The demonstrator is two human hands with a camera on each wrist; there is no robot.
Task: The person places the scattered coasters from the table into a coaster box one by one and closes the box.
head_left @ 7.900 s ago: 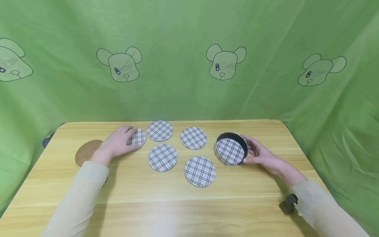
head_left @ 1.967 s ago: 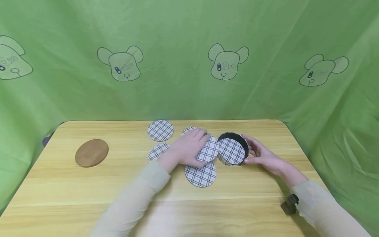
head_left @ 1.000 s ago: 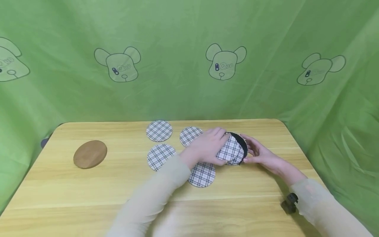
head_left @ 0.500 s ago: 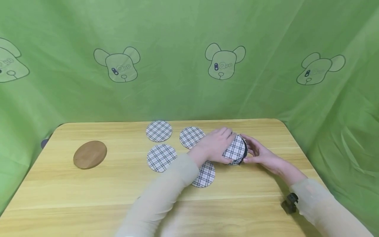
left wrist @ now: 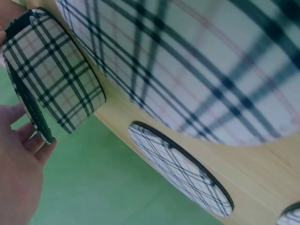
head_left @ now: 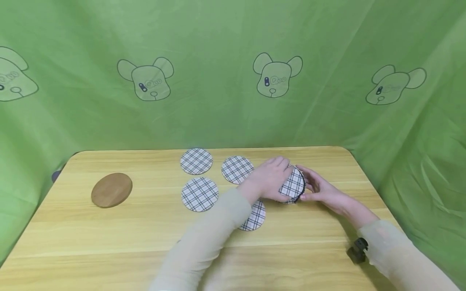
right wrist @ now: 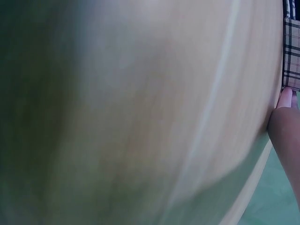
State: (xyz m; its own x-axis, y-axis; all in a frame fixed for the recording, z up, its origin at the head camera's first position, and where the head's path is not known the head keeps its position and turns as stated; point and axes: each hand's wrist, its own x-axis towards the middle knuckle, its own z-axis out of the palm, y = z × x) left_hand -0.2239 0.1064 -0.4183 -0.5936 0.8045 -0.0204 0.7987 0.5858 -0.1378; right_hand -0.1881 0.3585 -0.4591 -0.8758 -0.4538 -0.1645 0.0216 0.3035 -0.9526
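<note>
We grip a disc (head_left: 293, 184) in our left hand (head_left: 268, 178) — fingers wide — at the mouth of the box (left wrist: 58, 70); our right hand (head_left: 321, 190) is curled round its side.

A creased green cloth (head_left: 214, 117) hangs before me and along both sides, printed with outlined animal heads (head_left: 151, 83); my pale wood-grained desk (head_left: 91, 234) stands before it, its far corners rounded.
</note>
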